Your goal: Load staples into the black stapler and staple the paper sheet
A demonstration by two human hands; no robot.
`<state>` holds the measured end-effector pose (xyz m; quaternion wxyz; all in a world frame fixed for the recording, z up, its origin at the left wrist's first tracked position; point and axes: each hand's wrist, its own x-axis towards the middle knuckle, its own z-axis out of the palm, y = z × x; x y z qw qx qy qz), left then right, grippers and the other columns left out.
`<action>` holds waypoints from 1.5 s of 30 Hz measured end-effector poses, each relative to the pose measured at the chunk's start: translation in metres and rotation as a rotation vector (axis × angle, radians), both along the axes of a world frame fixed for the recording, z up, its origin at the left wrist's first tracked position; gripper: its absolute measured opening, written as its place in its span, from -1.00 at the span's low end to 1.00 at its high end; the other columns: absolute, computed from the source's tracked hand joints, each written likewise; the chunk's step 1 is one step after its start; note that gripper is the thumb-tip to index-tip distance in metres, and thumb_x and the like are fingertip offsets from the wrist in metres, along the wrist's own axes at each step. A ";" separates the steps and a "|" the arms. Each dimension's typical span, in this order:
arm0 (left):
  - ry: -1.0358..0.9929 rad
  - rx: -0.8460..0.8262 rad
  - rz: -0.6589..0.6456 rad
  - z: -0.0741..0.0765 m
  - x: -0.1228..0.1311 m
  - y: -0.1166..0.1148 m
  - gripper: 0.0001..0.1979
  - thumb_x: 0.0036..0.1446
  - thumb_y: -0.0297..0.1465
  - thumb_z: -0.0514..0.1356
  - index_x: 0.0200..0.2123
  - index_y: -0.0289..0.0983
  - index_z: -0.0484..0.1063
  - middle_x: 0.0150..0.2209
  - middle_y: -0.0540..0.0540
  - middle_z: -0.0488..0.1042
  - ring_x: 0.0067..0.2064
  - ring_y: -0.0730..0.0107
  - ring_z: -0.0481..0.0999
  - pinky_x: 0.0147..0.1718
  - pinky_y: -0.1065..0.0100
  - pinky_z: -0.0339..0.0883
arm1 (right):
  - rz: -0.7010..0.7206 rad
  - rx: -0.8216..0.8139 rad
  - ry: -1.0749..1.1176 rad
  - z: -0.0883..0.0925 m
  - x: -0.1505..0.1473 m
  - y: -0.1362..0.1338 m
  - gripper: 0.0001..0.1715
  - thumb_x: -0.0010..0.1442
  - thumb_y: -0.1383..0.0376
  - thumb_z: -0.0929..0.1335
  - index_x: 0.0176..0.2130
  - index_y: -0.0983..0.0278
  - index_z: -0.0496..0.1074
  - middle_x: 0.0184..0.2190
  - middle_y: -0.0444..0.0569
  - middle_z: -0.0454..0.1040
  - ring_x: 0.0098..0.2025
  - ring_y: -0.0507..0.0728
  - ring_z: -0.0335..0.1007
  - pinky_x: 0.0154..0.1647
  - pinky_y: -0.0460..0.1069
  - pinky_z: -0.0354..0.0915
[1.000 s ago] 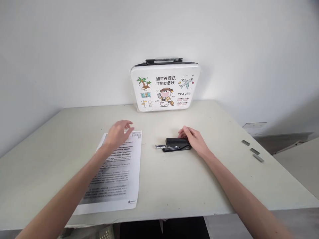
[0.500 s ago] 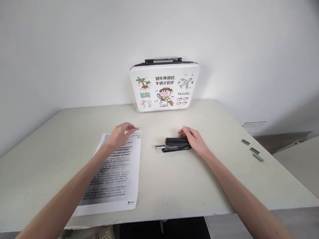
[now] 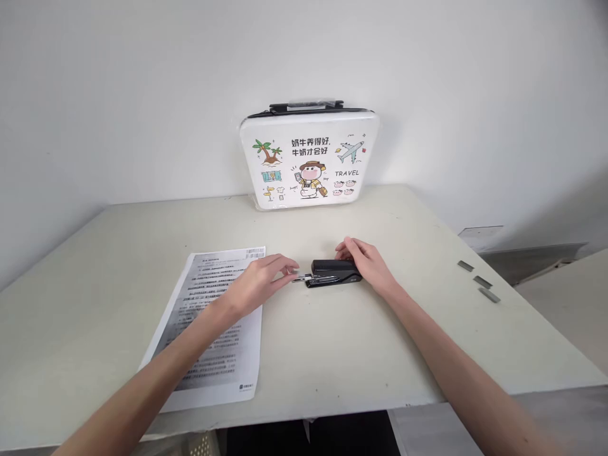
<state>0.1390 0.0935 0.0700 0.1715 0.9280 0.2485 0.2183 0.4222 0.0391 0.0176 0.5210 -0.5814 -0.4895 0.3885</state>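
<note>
My right hand (image 3: 368,266) is wrapped round the back end of a black stapler (image 3: 335,272) lying on the table. From the stapler's front sticks out a metal rail (image 3: 308,277). The fingertips of my left hand (image 3: 266,282) are pinched together right at that rail's end. A small grey strip of staples (image 3: 298,277) seems to be in the pinch, mostly hidden by the fingers. Under my left wrist lies a printed sheet of paper (image 3: 209,361), flat on the table.
Several short grey staple strips (image 3: 482,282) lie near the table's right edge. At the back, a white case with cartoon prints (image 3: 308,158) leans against the wall. The pale table's (image 3: 356,354) front edge runs close to me.
My left hand has moved right and nearer, from the paper's top edge to the stapler's front, bringing the staple strip. My right hand stays on the stapler. The view has shifted slightly.
</note>
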 end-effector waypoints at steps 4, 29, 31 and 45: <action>0.057 0.156 -0.086 0.001 0.001 0.000 -0.73 0.51 -0.29 0.06 -0.07 -0.22 0.56 -0.14 -0.13 0.61 -0.17 0.29 0.62 -0.18 0.28 0.48 | -0.005 -0.007 -0.002 0.001 0.000 -0.001 -0.34 0.32 -0.29 0.26 -0.27 0.18 0.53 -0.30 0.00 0.64 -0.23 0.18 0.54 -0.07 0.06 0.39; 0.160 0.242 -0.069 0.002 0.010 -0.002 -0.70 0.51 -0.30 0.05 -0.15 -0.23 0.56 -0.21 -0.13 0.62 -0.17 0.20 0.59 -0.11 0.18 0.42 | -0.003 -0.015 0.006 0.005 -0.003 -0.002 -0.35 0.30 -0.30 0.28 -0.29 0.17 0.52 -0.31 -0.01 0.64 -0.22 0.20 0.54 -0.07 0.08 0.39; 0.184 0.261 -0.052 0.001 0.011 -0.002 -0.70 0.50 -0.30 0.05 -0.16 -0.22 0.56 -0.23 -0.12 0.62 -0.19 0.21 0.59 -0.12 0.17 0.40 | -0.006 -0.019 0.008 0.004 -0.003 -0.002 -0.35 0.30 -0.30 0.28 -0.29 0.17 0.52 -0.30 -0.01 0.64 -0.23 0.19 0.54 -0.06 0.08 0.39; -0.004 -0.184 0.031 -0.009 -0.016 0.005 -0.75 0.37 -0.12 0.23 -0.12 -0.11 0.63 -0.19 -0.06 0.66 -0.19 0.27 0.63 -0.13 0.24 0.50 | 0.015 -0.009 0.177 0.015 -0.013 -0.006 -0.38 0.25 -0.29 0.34 -0.31 0.18 0.51 -0.30 -0.04 0.60 -0.20 0.17 0.53 -0.05 0.05 0.39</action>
